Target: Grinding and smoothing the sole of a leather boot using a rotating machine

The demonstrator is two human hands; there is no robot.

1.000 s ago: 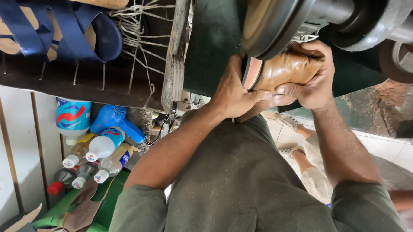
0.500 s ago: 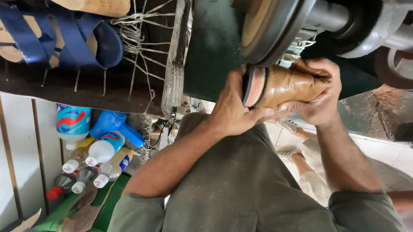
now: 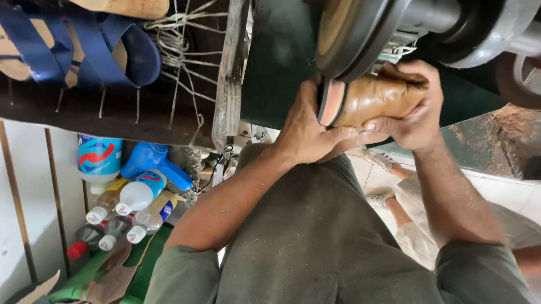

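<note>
Shoe (image 3: 374, 99), brown leather, pressed sole-first against the spinning wheel (image 3: 362, 26); we clasp it in both hands, left hand (image 3: 306, 129) at the sole, right hand (image 3: 418, 112) wrapping the upper

The way above the brown shoe (image 3: 374, 99) is blocked by the grinding wheel (image 3: 362, 26); open room is left below it; bottles (image 3: 127, 207) are crowded far left.

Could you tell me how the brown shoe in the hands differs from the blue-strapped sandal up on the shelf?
The brown shoe is closed leather; the sandal is open, with blue straps. The shoe is gripped by the left hand and right hand against the grinding wheel; the sandal lies untouched. Both are footwear.
</note>
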